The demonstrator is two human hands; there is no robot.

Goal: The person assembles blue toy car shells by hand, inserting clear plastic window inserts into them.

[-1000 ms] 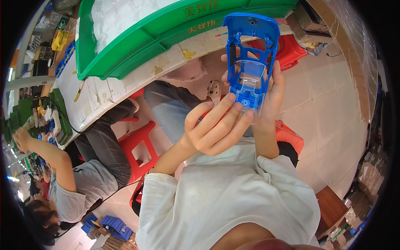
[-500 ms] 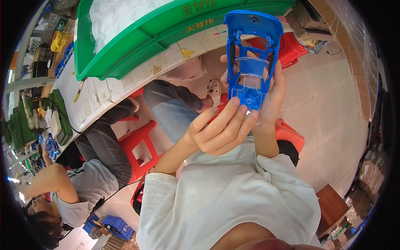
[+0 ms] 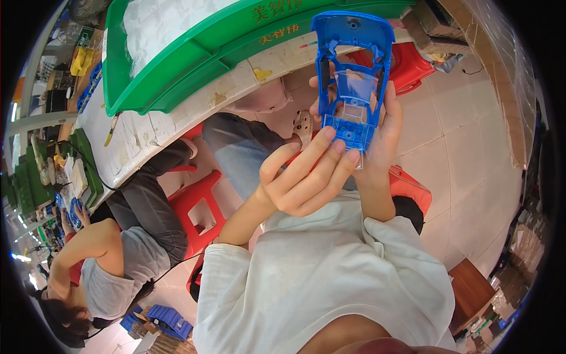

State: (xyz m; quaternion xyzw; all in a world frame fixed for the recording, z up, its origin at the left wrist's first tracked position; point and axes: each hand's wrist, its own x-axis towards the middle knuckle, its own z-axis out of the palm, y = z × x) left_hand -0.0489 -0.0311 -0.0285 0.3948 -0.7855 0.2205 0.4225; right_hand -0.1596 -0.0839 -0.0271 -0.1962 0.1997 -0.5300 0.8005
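Note:
A blue plastic toy car body shell (image 3: 352, 32) is held up in front of my chest, its hollow underside facing me. My right hand (image 3: 382, 133) is closed around its right side and lower end from behind; some fingertips show past the left edge. A clear plastic window piece (image 3: 356, 87) lies within the shell's openings, its lower end reaching toward my fingers. My left hand (image 3: 306, 174) comes from the lower left, fingertips pressed together at the lower end of the shell and window piece. The thumb's grip is partly hidden.
A green crate (image 3: 177, 88) with white bagged stuff stands on the worn white table (image 3: 138, 133) ahead. Red stools (image 3: 203, 212) and other people's legs are below. A co-worker in a grey shirt (image 3: 127, 265) sits to the left. Cardboard (image 3: 492, 76) rises at the right.
My hands and the car shell have shifted slightly left and up. The clear piece sits a little differently against the shell. The co-worker on the left has moved their head and arms.

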